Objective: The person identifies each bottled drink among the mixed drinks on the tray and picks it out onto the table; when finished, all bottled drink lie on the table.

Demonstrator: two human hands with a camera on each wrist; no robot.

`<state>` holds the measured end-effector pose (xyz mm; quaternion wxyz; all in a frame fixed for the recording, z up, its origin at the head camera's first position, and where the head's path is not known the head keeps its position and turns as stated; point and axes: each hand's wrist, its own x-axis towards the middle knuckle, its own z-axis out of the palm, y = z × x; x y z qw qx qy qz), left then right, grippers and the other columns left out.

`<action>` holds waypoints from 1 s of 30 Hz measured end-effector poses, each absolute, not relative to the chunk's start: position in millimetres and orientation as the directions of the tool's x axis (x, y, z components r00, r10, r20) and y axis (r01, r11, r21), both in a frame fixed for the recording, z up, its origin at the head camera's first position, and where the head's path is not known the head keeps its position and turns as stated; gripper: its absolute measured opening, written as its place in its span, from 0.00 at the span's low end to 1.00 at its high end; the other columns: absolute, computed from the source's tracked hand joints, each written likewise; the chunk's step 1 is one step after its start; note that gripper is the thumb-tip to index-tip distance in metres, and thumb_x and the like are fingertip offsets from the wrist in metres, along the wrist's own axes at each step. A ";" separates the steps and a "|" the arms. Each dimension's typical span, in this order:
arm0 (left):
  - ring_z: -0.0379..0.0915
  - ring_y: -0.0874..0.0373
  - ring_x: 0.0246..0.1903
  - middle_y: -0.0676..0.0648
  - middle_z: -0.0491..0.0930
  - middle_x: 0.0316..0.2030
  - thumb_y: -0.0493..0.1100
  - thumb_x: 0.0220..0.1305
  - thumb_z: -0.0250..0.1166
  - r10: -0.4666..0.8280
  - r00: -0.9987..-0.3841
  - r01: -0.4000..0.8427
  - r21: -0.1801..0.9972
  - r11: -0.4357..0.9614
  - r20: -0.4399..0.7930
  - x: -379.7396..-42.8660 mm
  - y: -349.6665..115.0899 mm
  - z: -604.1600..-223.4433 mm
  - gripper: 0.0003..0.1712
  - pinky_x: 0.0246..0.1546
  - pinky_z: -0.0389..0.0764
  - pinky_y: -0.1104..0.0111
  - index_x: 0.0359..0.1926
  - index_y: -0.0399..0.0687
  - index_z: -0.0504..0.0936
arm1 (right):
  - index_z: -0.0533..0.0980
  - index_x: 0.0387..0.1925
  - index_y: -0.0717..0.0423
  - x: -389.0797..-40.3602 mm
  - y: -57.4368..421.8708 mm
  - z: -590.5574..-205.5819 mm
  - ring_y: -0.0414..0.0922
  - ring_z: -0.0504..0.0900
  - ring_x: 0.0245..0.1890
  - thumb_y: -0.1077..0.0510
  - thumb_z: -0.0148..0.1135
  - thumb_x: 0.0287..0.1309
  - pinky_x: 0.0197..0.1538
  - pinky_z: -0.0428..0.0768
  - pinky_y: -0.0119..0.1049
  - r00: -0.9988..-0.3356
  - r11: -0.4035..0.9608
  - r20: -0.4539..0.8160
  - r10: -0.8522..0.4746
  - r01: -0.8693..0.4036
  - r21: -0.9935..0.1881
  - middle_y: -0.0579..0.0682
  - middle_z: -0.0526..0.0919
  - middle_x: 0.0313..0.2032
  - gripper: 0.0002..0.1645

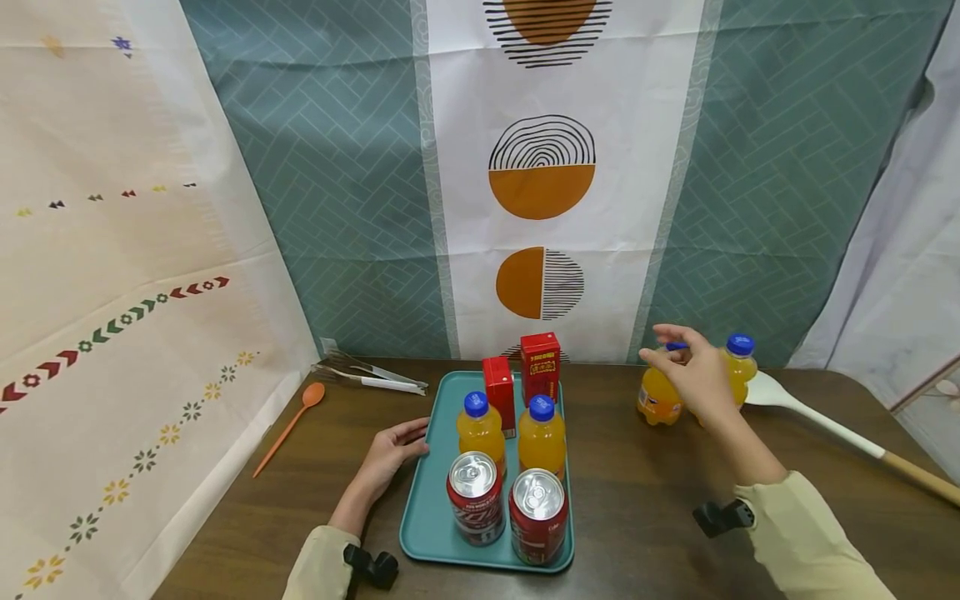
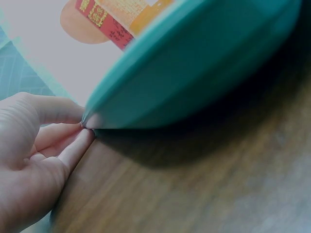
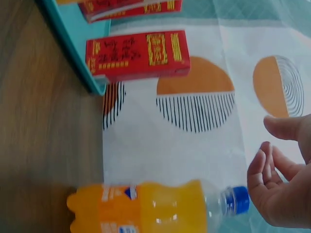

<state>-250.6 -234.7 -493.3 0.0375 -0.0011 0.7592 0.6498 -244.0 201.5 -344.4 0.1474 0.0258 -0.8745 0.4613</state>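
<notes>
At the left edge of the teal tray (image 1: pixel 487 554), my left hand (image 1: pixel 393 454) pinches the rim between thumb and fingers; the left wrist view has the fingertips (image 2: pixel 77 116) meeting there. Two soda cans (image 1: pixel 540 517), two orange drink bottles (image 1: pixel 542 442) and two red drink cartons (image 1: pixel 540 367) stand on the tray. My right hand (image 1: pixel 701 375) is raised beside an orange drink bottle (image 1: pixel 660 398), near its blue cap (image 3: pixel 238 200). Its thumb and fingers are apart with nothing between them. Another orange drink bottle (image 1: pixel 741 367) stands partly hidden behind this hand.
An orange spoon (image 1: pixel 288 429) and metal utensils with white handles (image 1: pixel 390 382) lie left of the tray. At the right is a white spatula with a wooden handle (image 1: pixel 825 425). A patterned cloth (image 1: pixel 540 225) hangs behind the wooden table (image 1: pixel 622 525).
</notes>
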 end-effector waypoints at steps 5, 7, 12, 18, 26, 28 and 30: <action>0.77 0.52 0.55 0.31 0.77 0.58 0.31 0.59 0.64 0.049 -0.997 -0.050 0.987 0.154 -0.058 -251.5 -234.3 -493.1 0.27 0.43 0.78 0.78 0.61 0.31 0.74 | 0.73 0.59 0.60 -241.1 189.8 -347.7 0.46 0.77 0.45 0.48 0.62 0.63 0.38 0.76 0.24 -0.963 0.573 0.268 -0.018 -0.230 -0.786 0.62 0.77 0.53 0.28; 0.76 0.50 0.56 0.32 0.77 0.58 0.31 0.59 0.64 0.045 -0.997 -0.052 0.987 0.152 -0.060 -251.9 -234.3 -493.2 0.27 0.44 0.78 0.78 0.61 0.31 0.74 | 0.73 0.59 0.60 -239.9 184.3 -349.9 0.51 0.78 0.46 0.49 0.62 0.63 0.36 0.77 0.26 -0.964 0.564 0.260 -0.055 -0.245 -0.788 0.62 0.78 0.51 0.27; 0.76 0.48 0.57 0.32 0.77 0.58 0.31 0.60 0.64 0.039 -0.998 -0.048 0.986 0.159 -0.055 -252.7 -234.4 -494.3 0.27 0.44 0.78 0.78 0.61 0.31 0.74 | 0.75 0.57 0.59 -234.9 168.6 -357.5 0.47 0.79 0.44 0.51 0.64 0.62 0.39 0.78 0.24 -0.959 0.531 0.251 -0.128 -0.280 -0.800 0.60 0.81 0.47 0.25; 0.77 0.50 0.56 0.32 0.78 0.57 0.31 0.60 0.63 0.034 -0.997 -0.058 0.986 0.158 -0.064 -252.4 -233.8 -495.1 0.26 0.44 0.78 0.78 0.61 0.32 0.75 | 0.75 0.55 0.62 -228.3 152.9 -366.3 0.46 0.80 0.43 0.55 0.64 0.62 0.44 0.79 0.25 -0.940 0.427 0.238 -0.245 -0.325 -0.844 0.61 0.81 0.50 0.23; 0.77 0.51 0.55 0.33 0.78 0.57 0.30 0.59 0.64 0.024 -0.997 -0.066 0.985 0.159 -0.070 -251.7 -233.1 -493.7 0.26 0.43 0.78 0.78 0.61 0.32 0.75 | 0.74 0.57 0.60 -225.9 138.4 -373.5 0.56 0.80 0.52 0.54 0.64 0.61 0.52 0.79 0.34 -0.918 0.371 0.193 -0.346 -0.323 -0.871 0.60 0.80 0.53 0.24; 0.77 0.51 0.54 0.33 0.79 0.57 0.30 0.59 0.64 0.023 -0.997 -0.072 0.985 0.157 -0.077 -252.5 -233.1 -493.9 0.26 0.44 0.78 0.78 0.61 0.33 0.76 | 0.74 0.57 0.59 -225.5 136.5 -375.2 0.57 0.79 0.54 0.54 0.63 0.62 0.54 0.79 0.39 -0.913 0.359 0.185 -0.363 -0.320 -0.877 0.61 0.79 0.55 0.24; 0.77 0.51 0.54 0.33 0.78 0.57 0.31 0.60 0.64 0.025 -0.997 -0.069 0.985 0.161 -0.073 -252.9 -233.1 -494.0 0.26 0.44 0.78 0.78 0.61 0.33 0.75 | 0.73 0.58 0.59 -224.9 134.4 -376.7 0.57 0.78 0.55 0.54 0.63 0.62 0.55 0.79 0.42 -0.909 0.345 0.171 -0.379 -0.310 -0.886 0.60 0.78 0.57 0.25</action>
